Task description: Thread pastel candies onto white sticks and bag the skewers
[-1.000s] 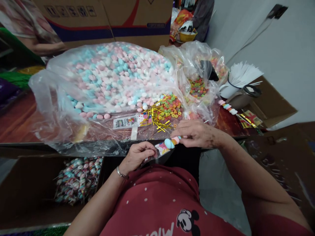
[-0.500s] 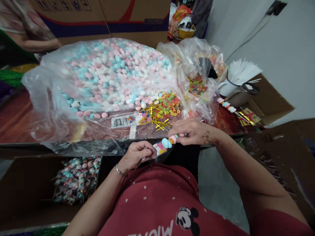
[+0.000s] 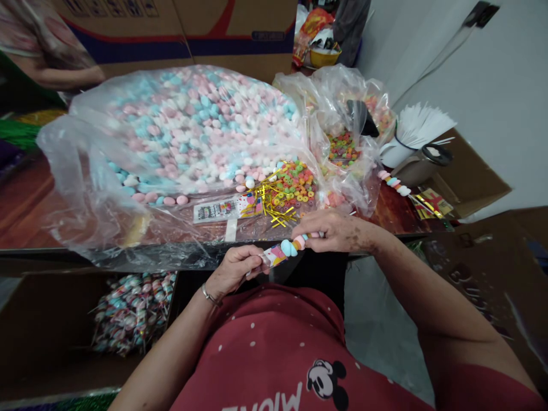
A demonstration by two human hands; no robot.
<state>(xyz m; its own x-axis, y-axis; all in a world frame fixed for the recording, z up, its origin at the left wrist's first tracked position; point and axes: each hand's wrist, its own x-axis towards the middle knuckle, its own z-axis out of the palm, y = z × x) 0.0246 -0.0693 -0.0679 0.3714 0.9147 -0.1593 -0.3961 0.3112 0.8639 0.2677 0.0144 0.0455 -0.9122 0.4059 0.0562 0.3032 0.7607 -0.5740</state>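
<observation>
My right hand point(image 3: 336, 230) is closed around a candy skewer point(image 3: 294, 245) of blue, pink and orange sweets, its far part hidden under the fingers. The skewer's left end meets a printed clear plastic bag point(image 3: 274, 255). My left hand point(image 3: 240, 265) pinches that bag between thumb and fingers. Both hands are just in front of the table edge. Beyond them on the table lie gold twist ties point(image 3: 274, 206), ring-shaped gummies point(image 3: 296, 184) and a stack of printed bags point(image 3: 226, 209).
A large clear sack of marshmallows point(image 3: 192, 125) covers much of the table point(image 3: 25, 214). White sticks point(image 3: 422, 123) stand in a mug at right, near another skewer point(image 3: 394, 182). Wrapped skewers point(image 3: 132, 311) fill a carton below left. Another person's arm point(image 3: 55, 77) shows at upper left.
My left hand has shifted slightly left along the bag, so more of its printed part shows. The right hand has barely moved with the skewer.
</observation>
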